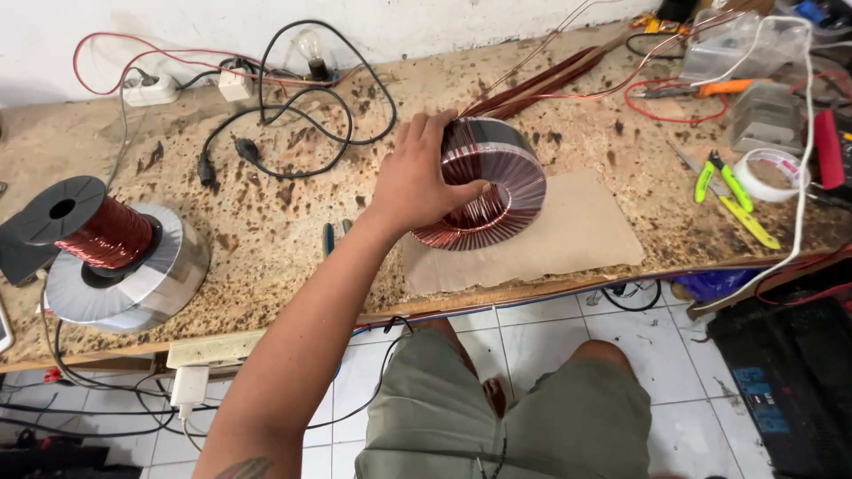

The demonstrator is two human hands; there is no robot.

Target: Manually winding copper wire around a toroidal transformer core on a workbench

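Note:
My left hand grips a ring-shaped coil wound with copper wire. The fingers lie over the coil's top rim and the thumb reaches toward its centre hole. The coil stands tilted on its edge on a brown cardboard sheet on the stained workbench. Loose copper wire leads run from the coil toward the back right. My right hand is out of view.
A copper wire spool sits on a silver-wrapped ring core at the left. Black cables, a light bulb, green-yellow cutters, a tape roll and a clear box are spread around the bench. My knees and the tiled floor are below the bench edge.

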